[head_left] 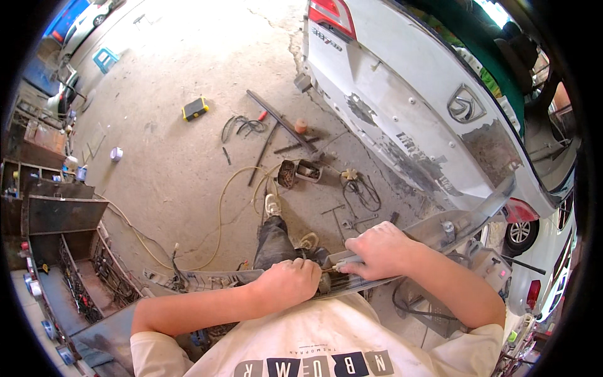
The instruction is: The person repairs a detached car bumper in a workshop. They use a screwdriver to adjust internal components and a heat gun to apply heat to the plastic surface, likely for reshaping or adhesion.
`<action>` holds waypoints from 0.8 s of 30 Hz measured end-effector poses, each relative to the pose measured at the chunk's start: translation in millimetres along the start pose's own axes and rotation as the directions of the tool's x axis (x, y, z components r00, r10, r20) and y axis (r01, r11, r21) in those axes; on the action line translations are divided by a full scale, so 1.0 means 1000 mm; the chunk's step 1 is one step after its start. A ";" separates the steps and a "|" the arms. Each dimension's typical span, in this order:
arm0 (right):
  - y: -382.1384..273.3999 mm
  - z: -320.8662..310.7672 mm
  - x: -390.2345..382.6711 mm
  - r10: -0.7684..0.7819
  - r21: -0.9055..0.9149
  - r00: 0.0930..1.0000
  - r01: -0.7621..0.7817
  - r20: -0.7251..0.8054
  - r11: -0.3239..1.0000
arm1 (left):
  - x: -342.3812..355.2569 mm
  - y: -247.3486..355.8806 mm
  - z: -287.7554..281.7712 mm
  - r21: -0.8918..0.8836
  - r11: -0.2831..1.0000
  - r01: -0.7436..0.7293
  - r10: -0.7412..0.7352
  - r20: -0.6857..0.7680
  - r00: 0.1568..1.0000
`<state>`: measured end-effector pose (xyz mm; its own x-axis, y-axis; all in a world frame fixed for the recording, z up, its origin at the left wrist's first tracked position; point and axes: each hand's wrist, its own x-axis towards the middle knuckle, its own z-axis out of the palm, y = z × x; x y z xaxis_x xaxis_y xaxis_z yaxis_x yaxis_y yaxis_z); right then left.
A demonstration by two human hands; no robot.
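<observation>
A long grey panel [465, 220], like a bumper, lies crosswise in front of my body. My left hand [290, 276] is closed at the panel's middle, fingers curled down; what it grips is hidden. My right hand [383, 250], a little farther right, is closed on a small light-grey object [344, 265] whose kind I cannot make out. A short thin brownish piece shows between the hands, close to the panel. My legs and shoes show beyond the panel.
A white car rear [402, 119] with scraped paint fills the right. On the concrete floor [157, 144] lie metal bars, hoses, cables, two metal containers [308, 169] and a yellow-black case [195, 108]. A metal tool cabinet [63, 213] stands left, a blue stool [105, 58] farther back.
</observation>
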<state>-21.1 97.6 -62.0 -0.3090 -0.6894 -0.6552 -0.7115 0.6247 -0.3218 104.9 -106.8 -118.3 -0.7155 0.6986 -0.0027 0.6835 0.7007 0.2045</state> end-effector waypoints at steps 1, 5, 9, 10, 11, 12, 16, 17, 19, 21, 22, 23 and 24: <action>0.000 -0.001 0.001 0.003 0.001 1.000 -0.003 0.004 1.000 | -0.001 -0.001 0.001 -0.004 1.000 -0.002 0.002 0.003 1.000; 0.000 -0.001 0.000 -0.006 0.009 1.000 0.006 -0.015 1.000 | 0.000 -0.006 -0.005 -0.055 0.998 0.000 0.002 0.036 0.999; 0.000 -0.005 0.003 -0.022 0.008 1.000 0.022 -0.014 1.000 | -0.003 -0.011 -0.006 -0.204 0.977 0.060 -0.041 0.097 0.994; 0.000 -0.004 0.004 -0.028 0.002 1.000 0.028 -0.013 1.000 | -0.004 -0.012 -0.006 -0.235 0.969 0.077 -0.051 0.113 0.992; 0.000 -0.003 0.005 -0.034 -0.004 0.999 0.034 -0.011 0.999 | -0.005 -0.014 -0.006 -0.266 0.960 0.093 -0.060 0.130 0.990; 0.000 -0.003 0.006 -0.037 -0.005 0.999 0.037 -0.011 0.999 | -0.005 -0.017 -0.005 -0.326 0.939 0.105 -0.073 0.109 0.991; 0.001 -0.002 0.009 -0.038 -0.010 0.999 0.038 0.007 0.999 | -0.003 -0.030 0.002 -0.518 0.843 0.146 -0.125 0.076 0.989; 0.001 -0.002 0.010 -0.035 -0.011 0.999 0.035 0.013 0.999 | -0.002 -0.031 0.002 -0.552 0.819 0.156 -0.134 0.080 0.988; 0.002 0.000 0.008 -0.040 -0.009 0.999 0.039 -0.029 0.999 | -0.003 -0.025 0.006 -0.502 0.852 0.149 -0.139 0.058 0.989; 0.001 0.000 0.008 -0.045 -0.010 0.998 0.045 -0.043 0.999 | -0.007 -0.019 0.013 -0.457 0.877 0.146 -0.146 0.034 0.989; 0.001 -0.001 0.008 -0.048 -0.013 0.998 0.048 -0.036 0.999 | -0.009 -0.017 0.019 -0.439 0.887 0.145 -0.152 0.021 0.988; 0.000 -0.003 0.009 -0.051 -0.016 0.998 0.050 -0.029 0.999 | -0.010 -0.016 0.021 -0.420 0.896 0.145 -0.156 0.007 0.988; 0.000 -0.005 0.009 -0.048 -0.014 0.999 0.047 -0.019 0.999 | -0.010 -0.016 0.021 -0.423 0.896 0.138 -0.155 -0.005 0.988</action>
<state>-26.6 89.7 -64.7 -0.2866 -0.7251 -0.6261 -0.7344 0.5860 -0.3425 104.6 -121.8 -142.2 -0.8133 0.5812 -0.0289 0.4524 0.6627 0.5968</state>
